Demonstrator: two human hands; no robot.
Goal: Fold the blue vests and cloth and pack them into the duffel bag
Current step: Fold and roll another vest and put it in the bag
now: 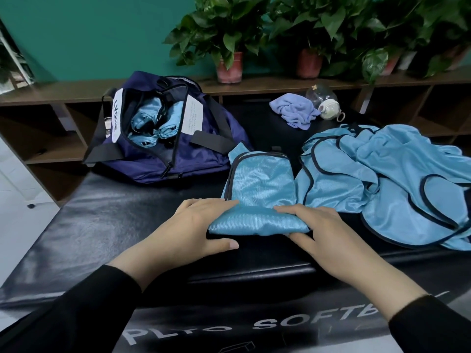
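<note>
A blue vest (258,182) with dark trim lies on the black padded mat (102,225) in front of me, its near end folded into a thick roll. My left hand (193,225) and my right hand (321,233) hold that roll from either side, fingers on top and thumbs against its near edge. The navy duffel bag (204,149) stands unzipped at the back left with several rolled blue vests (153,121) inside. More loose blue vests (387,174) are heaped to the right. Further back a crumpled lilac cloth (295,110) lies on the mat.
A glass teapot (323,100) lies on its side next to the lilac cloth. Behind the mat runs a low wooden shelf (63,93) with potted plants (229,64) on it. The mat's left edge drops to a pale floor (15,200).
</note>
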